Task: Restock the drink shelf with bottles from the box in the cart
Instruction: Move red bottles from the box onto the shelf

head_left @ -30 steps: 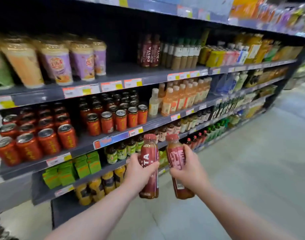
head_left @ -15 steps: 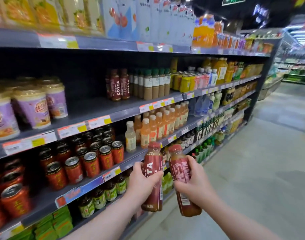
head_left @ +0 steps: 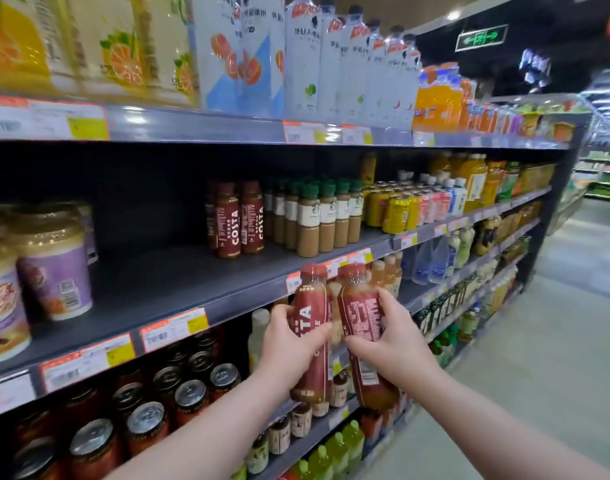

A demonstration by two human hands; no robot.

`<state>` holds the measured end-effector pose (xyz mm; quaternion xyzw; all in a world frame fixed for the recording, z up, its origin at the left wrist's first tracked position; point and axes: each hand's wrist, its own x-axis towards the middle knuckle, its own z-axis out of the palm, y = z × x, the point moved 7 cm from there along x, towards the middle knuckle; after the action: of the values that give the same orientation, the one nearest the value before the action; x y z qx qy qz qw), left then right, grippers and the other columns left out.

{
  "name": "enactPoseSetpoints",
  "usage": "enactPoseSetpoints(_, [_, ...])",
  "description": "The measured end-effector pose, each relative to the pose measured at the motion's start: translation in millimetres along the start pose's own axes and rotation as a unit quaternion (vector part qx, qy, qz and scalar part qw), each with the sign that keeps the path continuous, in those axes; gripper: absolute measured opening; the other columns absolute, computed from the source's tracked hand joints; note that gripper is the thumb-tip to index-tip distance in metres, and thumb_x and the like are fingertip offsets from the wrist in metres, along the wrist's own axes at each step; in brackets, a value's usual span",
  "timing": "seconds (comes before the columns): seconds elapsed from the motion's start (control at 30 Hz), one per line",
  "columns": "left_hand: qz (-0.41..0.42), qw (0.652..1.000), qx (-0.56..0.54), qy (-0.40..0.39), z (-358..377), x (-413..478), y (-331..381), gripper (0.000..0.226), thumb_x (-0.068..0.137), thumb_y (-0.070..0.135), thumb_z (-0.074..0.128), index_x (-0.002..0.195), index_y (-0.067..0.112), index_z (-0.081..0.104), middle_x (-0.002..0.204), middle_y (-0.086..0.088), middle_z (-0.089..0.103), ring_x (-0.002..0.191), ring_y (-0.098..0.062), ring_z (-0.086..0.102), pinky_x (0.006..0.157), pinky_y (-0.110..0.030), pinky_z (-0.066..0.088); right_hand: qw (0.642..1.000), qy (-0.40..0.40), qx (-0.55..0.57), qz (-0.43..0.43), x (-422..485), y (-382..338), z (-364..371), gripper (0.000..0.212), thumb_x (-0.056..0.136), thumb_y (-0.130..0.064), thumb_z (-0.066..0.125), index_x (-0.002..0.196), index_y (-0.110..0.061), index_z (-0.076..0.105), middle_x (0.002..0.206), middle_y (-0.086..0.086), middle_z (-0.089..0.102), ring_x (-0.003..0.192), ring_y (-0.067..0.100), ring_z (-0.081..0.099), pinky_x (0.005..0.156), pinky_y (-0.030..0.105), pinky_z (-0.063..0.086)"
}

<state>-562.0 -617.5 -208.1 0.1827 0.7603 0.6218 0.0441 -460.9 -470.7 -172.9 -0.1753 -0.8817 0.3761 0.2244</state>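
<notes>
Both have risen: left hand [head_left: 289, 342] gripping the left Costa bottle [head_left: 312, 306], right hand [head_left: 395, 344] the right Costa bottle [head_left: 360, 315] — now at the drink shelf [head_left: 179, 275] near edge, below the shelved Costa row [head_left: 239, 220] — placing seems next.

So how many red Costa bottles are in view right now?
5 Costa bottles: one in the left hand, one in the right hand, three standing on the middle shelf beside green-capped bottles. More may hide behind.
</notes>
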Motion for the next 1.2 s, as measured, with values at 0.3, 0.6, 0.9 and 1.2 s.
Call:
enactPoseSetpoints(0.3, [0.046,0.986,0.023,0.161,-69,82,26,0.048,0.069,0.039,0.078,0.101,0.028,0.045,0.090,0.015,0.058,0.077,0.001,0.058,0.058,-0.018,0.040,0.989,-0.033,0.061,-0.132,125,-60,40,0.058,0.064,-0.034,0.072,0.098,-0.054,0.030,0.100,-0.009,0.055,0.086,0.007,0.057,0.069,0.031,0.050])
enactPoseSetpoints(0.6, [0.050,0.958,0.058,0.276,-101,148,46,0.056,0.067,0.040,0.080,0.105,0.030,0.040,0.092,0.012,0.060,0.080,-0.006,0.062,0.067,-0.029,0.052,0.975,-0.070,0.086,-0.190,237,-91,80,0.092,0.067,-0.033,0.074,0.143,-0.026,0.024,0.128,0.000,0.049,0.114,0.019,0.052,0.096,0.040,0.046])
enactPoseSetpoints(0.9, [0.027,0.931,0.125,0.342,-100,183,20,0.062,0.066,0.035,0.081,0.106,0.029,0.035,0.102,0.000,0.060,0.082,-0.012,0.060,0.069,-0.030,0.047,0.967,-0.091,0.110,-0.213,270,-76,122,0.092,0.066,-0.028,0.078,0.141,-0.024,0.024,0.126,0.003,0.042,0.111,0.022,0.051,0.087,0.028,0.039])
enactPoseSetpoints(1.2, [0.000,0.928,0.185,0.322,-89,194,11,0.084,0.064,0.037,0.081,0.132,0.019,0.035,0.116,0.000,0.046,0.096,-0.017,0.053,0.079,-0.032,0.045,0.940,-0.187,0.177,-0.223,267,-57,138,0.070,0.072,-0.028,0.071,0.129,-0.039,0.032,0.115,-0.010,0.054,0.105,0.001,0.055,0.087,0.022,0.048])
